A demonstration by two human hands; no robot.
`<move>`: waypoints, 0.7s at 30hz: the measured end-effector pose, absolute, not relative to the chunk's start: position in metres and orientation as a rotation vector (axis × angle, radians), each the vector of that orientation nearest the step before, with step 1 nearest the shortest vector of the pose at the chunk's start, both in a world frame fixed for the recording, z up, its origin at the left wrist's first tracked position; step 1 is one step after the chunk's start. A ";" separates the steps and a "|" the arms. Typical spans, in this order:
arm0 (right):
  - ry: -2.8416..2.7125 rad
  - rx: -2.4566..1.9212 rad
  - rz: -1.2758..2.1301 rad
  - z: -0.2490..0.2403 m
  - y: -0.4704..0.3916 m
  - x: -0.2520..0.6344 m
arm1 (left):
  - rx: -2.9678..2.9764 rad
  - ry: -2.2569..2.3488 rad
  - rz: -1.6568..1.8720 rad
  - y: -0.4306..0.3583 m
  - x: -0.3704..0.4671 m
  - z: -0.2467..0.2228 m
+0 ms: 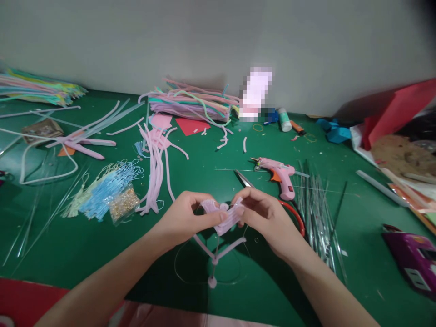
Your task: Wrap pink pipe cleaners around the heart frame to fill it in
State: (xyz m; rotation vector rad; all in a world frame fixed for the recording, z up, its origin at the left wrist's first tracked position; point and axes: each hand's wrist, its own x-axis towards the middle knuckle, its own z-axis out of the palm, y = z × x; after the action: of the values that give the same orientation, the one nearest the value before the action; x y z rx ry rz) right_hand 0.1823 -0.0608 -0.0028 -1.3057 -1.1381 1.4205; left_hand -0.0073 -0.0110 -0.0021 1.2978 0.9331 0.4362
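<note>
A small pleated lilac piece [223,222] is held between my two hands near the front middle of the green table. My left hand [190,215] pinches its left side, thumb laid across the front. The right side is pinched by my right hand [257,211]. Below it hangs or lies a lilac V-shaped stem [231,248] with a thin wire and a small round lilac knob [212,282]. Thin clear loops of wire or thread curve around these parts. Scissors [243,178] with red handles lie partly behind my right hand.
A pink glue gun [281,175] and silvery sticks [316,218] lie to the right. Lilac pipe cleaners [156,168], blue tassels [109,188] and a bag of gold beads [125,203] are on the left. A purple device [410,259] sits at the right edge.
</note>
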 end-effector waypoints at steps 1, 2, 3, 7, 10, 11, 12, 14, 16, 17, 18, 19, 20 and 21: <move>-1.137 -1.305 1.398 -0.004 -0.060 0.182 | 1.295 0.932 0.434 -0.011 -0.007 -0.002; -1.132 -1.306 1.381 -0.004 -0.060 0.183 | 1.295 0.933 0.432 -0.011 -0.007 -0.001; -1.125 -1.311 1.366 -0.005 -0.059 0.183 | 1.297 0.935 0.429 -0.011 -0.007 -0.001; -1.142 -1.354 1.282 -0.003 -0.057 0.185 | 1.332 0.954 0.432 -0.011 -0.006 0.001; -1.121 -1.410 1.237 0.000 -0.057 0.183 | 1.384 0.961 0.435 -0.010 -0.005 0.003; -1.107 -1.431 1.229 0.000 -0.058 0.182 | 1.402 0.961 0.433 -0.010 -0.004 0.003; -1.094 -1.451 1.221 0.000 -0.058 0.181 | 1.415 0.962 0.430 -0.010 -0.003 0.004; -1.081 -1.484 1.204 -0.001 -0.057 0.179 | 1.426 0.966 0.426 -0.010 -0.002 0.005; -1.081 -1.513 1.181 -0.002 -0.056 0.177 | 1.423 0.968 0.424 -0.009 -0.001 0.006; -1.085 -1.524 1.169 -0.002 -0.055 0.176 | 1.420 0.966 0.427 -0.009 -0.001 0.005; -1.090 -1.532 1.157 -0.002 -0.054 0.176 | 1.417 0.964 0.430 -0.009 -0.001 0.004; -1.100 -1.538 1.155 -0.001 -0.053 0.176 | 1.410 0.962 0.433 -0.009 -0.001 0.004; -1.114 -1.536 1.170 0.000 -0.052 0.177 | 1.397 0.959 0.437 -0.009 -0.002 0.002; -1.130 -1.526 1.204 0.001 -0.051 0.178 | 1.381 0.955 0.439 -0.009 -0.003 0.001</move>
State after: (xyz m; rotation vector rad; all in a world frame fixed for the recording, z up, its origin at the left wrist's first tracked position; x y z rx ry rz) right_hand 0.1777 -0.0514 0.0012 -1.5263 -1.1300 1.2038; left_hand -0.0029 -0.0091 0.0012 1.3807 0.9553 0.4392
